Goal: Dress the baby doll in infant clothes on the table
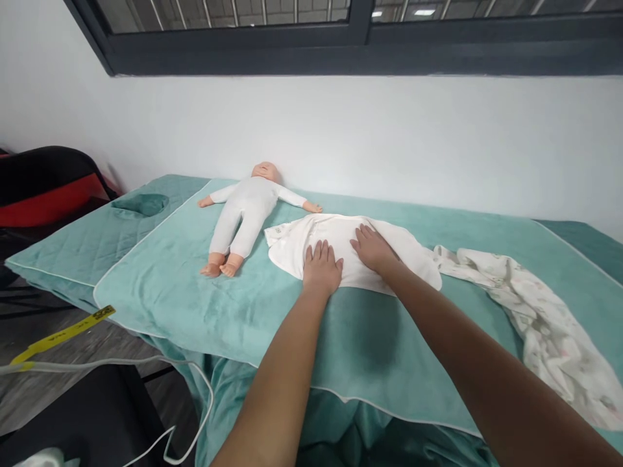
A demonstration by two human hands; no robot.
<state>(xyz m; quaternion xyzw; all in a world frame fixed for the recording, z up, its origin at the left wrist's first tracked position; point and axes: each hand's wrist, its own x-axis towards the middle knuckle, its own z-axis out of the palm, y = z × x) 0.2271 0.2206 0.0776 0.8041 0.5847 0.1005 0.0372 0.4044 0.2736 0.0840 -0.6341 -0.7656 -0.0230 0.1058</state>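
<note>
The white cloth (361, 275) lies on the green cover (185, 311), left hand (322, 267) toward its eight o'clock, right hand (374, 249) toward its two — both flat, gripping nothing. Uneven pressure could wrinkle it; pushing toward ten o'clock might bump the doll (250, 201). Patterned fabric (540, 318) trails at four o'clock.

From here I see the white cloth (359, 274) lying spread out, lightly creased, its long side running sideways across the green cover (185, 292).
</note>
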